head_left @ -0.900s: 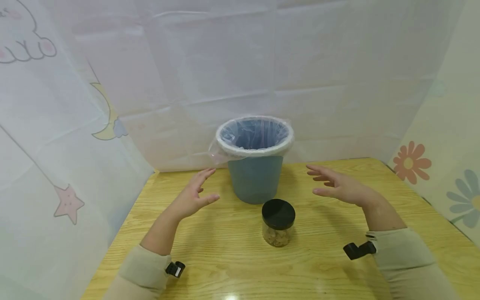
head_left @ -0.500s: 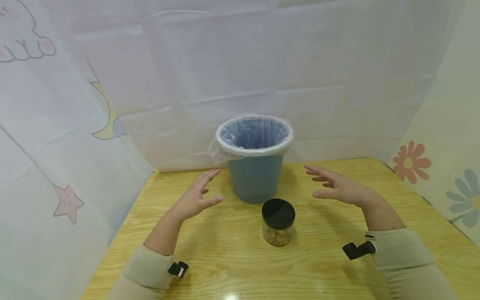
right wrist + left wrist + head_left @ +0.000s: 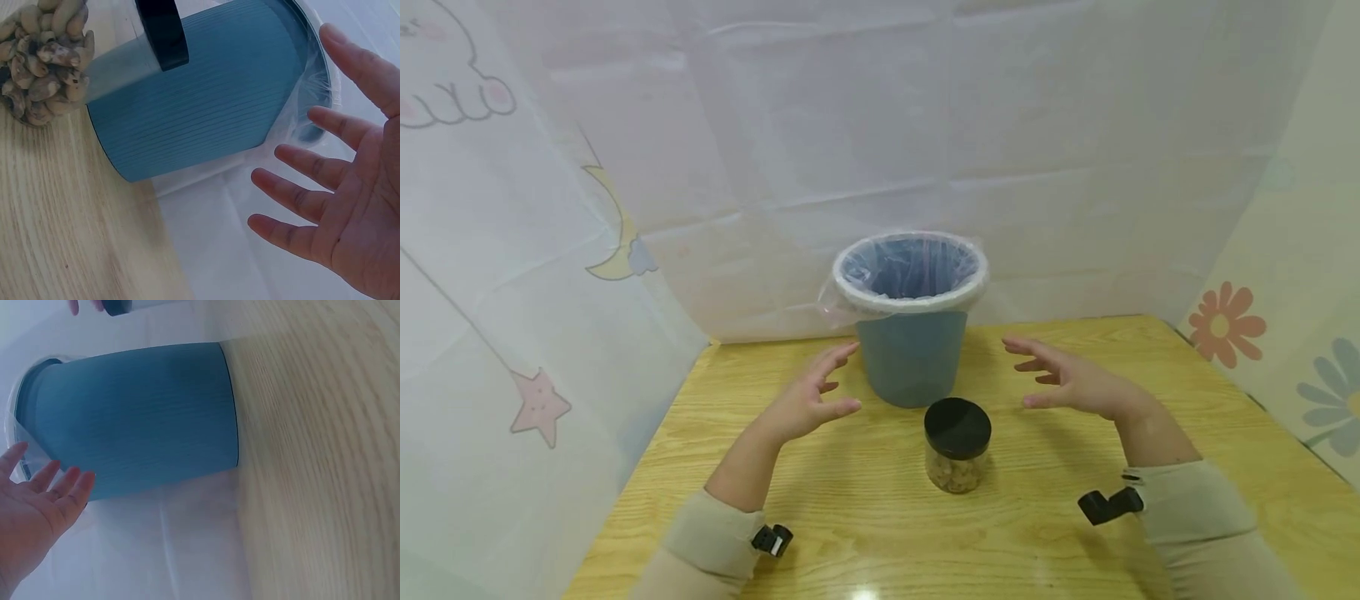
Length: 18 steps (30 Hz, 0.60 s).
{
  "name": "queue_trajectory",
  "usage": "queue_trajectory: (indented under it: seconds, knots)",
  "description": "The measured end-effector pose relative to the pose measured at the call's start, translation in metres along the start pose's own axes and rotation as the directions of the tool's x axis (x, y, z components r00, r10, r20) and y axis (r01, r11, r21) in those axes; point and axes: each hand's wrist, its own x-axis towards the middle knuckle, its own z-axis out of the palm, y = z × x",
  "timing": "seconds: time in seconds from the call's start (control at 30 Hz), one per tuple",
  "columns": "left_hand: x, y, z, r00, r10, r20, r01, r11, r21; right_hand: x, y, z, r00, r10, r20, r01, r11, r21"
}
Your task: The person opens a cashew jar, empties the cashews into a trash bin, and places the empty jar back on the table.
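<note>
Both hands drift inward toward the blue bin (image 3: 912, 333) at the counter's (image 3: 820, 508) back, left hand (image 3: 805, 400) and right hand (image 3: 1071, 383) spread, holding nothing. Closing in carelessly, the right forearm could clip the black-lidded jar (image 3: 957, 446) just in front and topple it.

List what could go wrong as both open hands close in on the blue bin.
The jar stands just in front of the blue bin, between the hands; a wrist or sleeve could tip it. The liner bag hangs loose over the rim near the left hand, so it may slip or snag. The right hand may grip unevenly and tilt the bin.
</note>
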Motion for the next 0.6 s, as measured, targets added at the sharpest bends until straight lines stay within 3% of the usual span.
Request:
queue_trajectory:
  seconds: [0.6]
  knots:
    - [0.004, -0.001, 0.015, 0.998, -0.004, 0.061, 0.007, 0.999, -0.044, 0.002, -0.003, 0.009, 1.000, 0.001, 0.028, -0.002, 0.999, 0.051]
